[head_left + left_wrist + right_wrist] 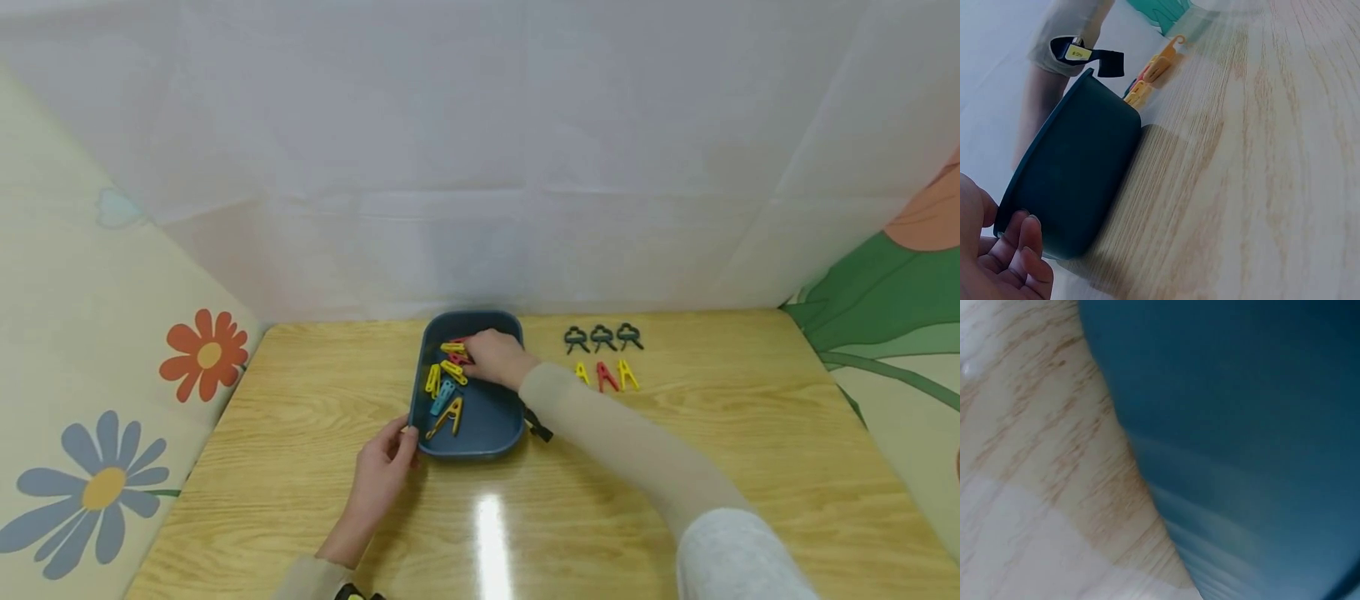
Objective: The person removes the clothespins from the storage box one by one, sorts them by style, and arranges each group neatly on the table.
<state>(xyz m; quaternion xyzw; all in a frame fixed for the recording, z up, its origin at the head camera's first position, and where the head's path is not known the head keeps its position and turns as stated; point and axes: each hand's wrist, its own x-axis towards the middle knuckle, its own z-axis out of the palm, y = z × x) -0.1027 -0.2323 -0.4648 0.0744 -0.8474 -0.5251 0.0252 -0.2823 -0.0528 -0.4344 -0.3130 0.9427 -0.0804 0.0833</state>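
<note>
A dark blue plastic basin [487,422] stands on the table with several small clothespins inside. My left hand [382,467] pinches its near left rim; in the left wrist view the fingers [1032,234] lie along the outer wall. My right hand [501,358] reaches into the basin from the right, fingers down among pink-red clothespins [459,359]; its fingertips are hidden, so a hold does not show. Nearby inside lie yellow clothespins [453,372], a blue clothespin [442,397] and a golden-yellow clothespin [447,418]. Only the basin's wall [1229,425] and table appear in the right wrist view.
Right of the basin, three dark green clips [602,337] form a row. Below them lie a red clothespin [607,377] and two yellow ones, the left partly behind my right sleeve [600,425]. A white sheet [480,167] hangs behind the wooden table [315,375].
</note>
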